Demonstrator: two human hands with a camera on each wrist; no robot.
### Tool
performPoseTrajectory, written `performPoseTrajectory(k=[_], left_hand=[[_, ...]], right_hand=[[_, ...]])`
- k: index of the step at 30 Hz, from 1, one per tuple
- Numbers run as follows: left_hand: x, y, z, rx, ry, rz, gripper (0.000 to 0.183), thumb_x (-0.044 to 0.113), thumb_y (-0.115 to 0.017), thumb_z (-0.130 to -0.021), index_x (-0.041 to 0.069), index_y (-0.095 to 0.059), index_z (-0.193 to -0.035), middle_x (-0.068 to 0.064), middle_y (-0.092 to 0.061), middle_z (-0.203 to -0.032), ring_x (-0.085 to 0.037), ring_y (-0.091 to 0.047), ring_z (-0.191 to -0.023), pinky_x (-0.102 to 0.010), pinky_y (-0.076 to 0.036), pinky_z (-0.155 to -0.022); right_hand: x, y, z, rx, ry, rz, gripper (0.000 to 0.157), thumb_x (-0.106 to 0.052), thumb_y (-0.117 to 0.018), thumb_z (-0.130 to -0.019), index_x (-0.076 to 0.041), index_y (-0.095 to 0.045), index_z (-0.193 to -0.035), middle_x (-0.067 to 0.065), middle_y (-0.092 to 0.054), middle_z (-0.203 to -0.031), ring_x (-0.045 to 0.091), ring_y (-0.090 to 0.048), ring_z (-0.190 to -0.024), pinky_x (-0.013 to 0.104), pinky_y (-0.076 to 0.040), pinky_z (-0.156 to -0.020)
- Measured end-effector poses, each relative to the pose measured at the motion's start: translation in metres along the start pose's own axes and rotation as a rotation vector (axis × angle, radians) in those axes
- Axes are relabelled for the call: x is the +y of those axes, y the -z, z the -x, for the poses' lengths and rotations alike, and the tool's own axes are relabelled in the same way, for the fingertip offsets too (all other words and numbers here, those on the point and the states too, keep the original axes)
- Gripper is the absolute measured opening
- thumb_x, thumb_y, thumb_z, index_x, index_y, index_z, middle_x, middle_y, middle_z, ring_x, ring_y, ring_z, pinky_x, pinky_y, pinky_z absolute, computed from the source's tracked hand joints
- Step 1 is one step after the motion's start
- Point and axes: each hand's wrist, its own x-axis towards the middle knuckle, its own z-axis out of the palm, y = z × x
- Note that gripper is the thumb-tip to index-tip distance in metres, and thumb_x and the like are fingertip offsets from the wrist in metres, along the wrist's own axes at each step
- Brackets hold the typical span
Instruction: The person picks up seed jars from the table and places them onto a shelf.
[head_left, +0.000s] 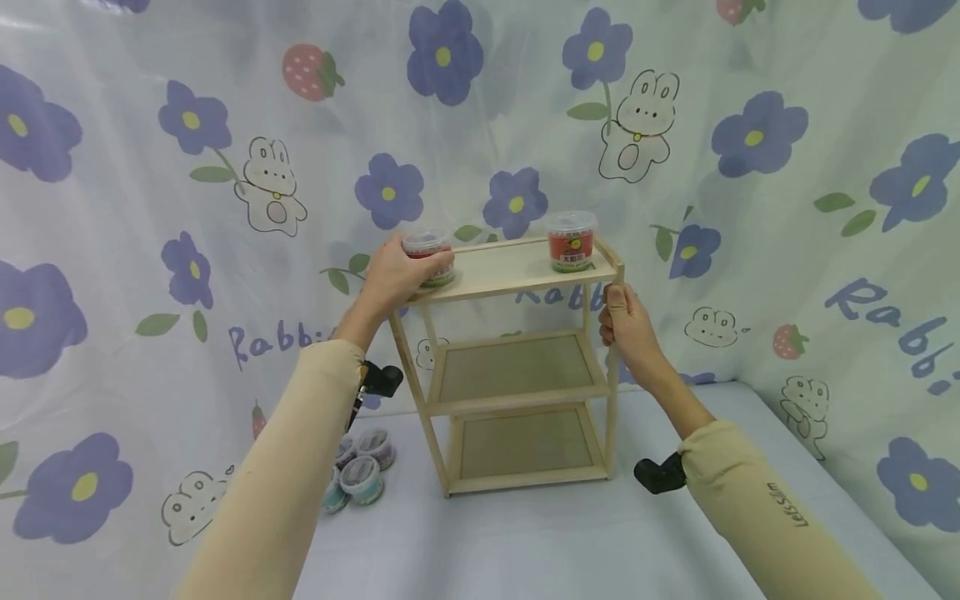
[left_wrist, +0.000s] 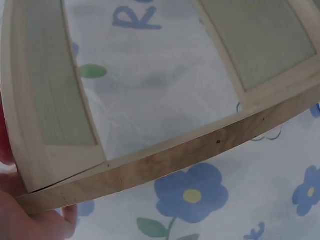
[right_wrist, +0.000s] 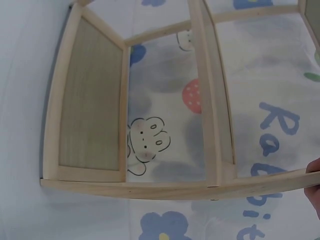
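Note:
A small light-wood shelf rack (head_left: 517, 406) with three tiers stands upright on the table. In the head view my left hand (head_left: 397, 273) grips a red-labelled plastic jar (head_left: 426, 240) at the left end of the top tier, its thumb across the front. The left wrist view shows part of that hand (left_wrist: 37, 220) against the rack's top corner, with a sliver of red beside it. My right hand (head_left: 628, 329) holds the right front post just under the top tier. A second red-labelled jar (head_left: 572, 242) with a clear lid sits at the top tier's right end.
Several small lidded tubs (head_left: 362, 479) stand grouped on the table left of the rack, partly hidden by my left forearm. The table has a pale cloth (head_left: 525, 542). A curtain (head_left: 495, 108) printed with flowers and rabbits hangs behind.

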Motion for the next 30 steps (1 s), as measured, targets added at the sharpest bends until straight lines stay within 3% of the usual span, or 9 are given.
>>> performPoseTrajectory(k=[6,11,17,25,30], left_hand=[[0.000,0.002,0.000,0.003,0.004,-0.016,0.082,0.054,-0.068,-0.085,0.001,-0.041,-0.142,-0.018,-0.052,-0.136,-0.034,-0.052,-0.122,-0.050,-0.042,-0.104],[0.000,0.003,0.001,-0.011,0.020,0.003,0.098,0.058,-0.069,-0.084,0.004,-0.025,-0.154,-0.020,-0.044,-0.146,-0.037,-0.045,-0.131,-0.052,-0.037,-0.108],[0.001,0.004,0.005,-0.029,0.049,0.153,0.111,0.055,-0.070,-0.084,0.011,0.000,-0.158,-0.024,-0.035,-0.152,-0.035,-0.041,-0.135,-0.049,-0.034,-0.112],[-0.005,0.006,0.012,0.019,0.028,0.218,0.109,0.054,-0.071,-0.084,0.017,0.000,-0.157,-0.016,-0.028,-0.157,-0.031,-0.037,-0.139,-0.049,-0.034,-0.111],[-0.010,0.009,0.016,0.061,0.011,0.254,0.104,0.054,-0.069,-0.086,0.016,-0.003,-0.157,-0.011,-0.033,-0.156,-0.029,-0.037,-0.138,-0.049,-0.036,-0.109]], right_hand=[[-0.002,-0.003,-0.001,0.010,0.023,0.006,0.033,-0.043,-0.028,-0.105,-0.013,-0.036,-0.094,-0.004,-0.031,-0.065,0.009,-0.031,-0.055,0.024,-0.030,-0.054],[-0.005,-0.004,0.001,0.009,0.013,0.008,0.028,-0.039,-0.027,-0.107,-0.016,-0.036,-0.093,-0.004,-0.031,-0.064,0.010,-0.031,-0.055,0.026,-0.030,-0.054],[-0.002,-0.004,0.003,0.014,0.014,0.015,0.031,-0.044,-0.027,-0.105,-0.015,-0.036,-0.095,-0.005,-0.030,-0.063,0.010,-0.031,-0.055,0.025,-0.030,-0.055],[-0.003,-0.006,0.005,0.020,0.002,0.021,0.032,-0.046,-0.028,-0.105,-0.017,-0.037,-0.095,-0.004,-0.031,-0.064,0.010,-0.031,-0.055,0.025,-0.031,-0.055],[-0.004,-0.005,0.005,0.019,-0.001,0.027,0.031,-0.046,-0.028,-0.104,-0.018,-0.037,-0.095,-0.004,-0.031,-0.065,0.009,-0.031,-0.056,0.025,-0.031,-0.055]])
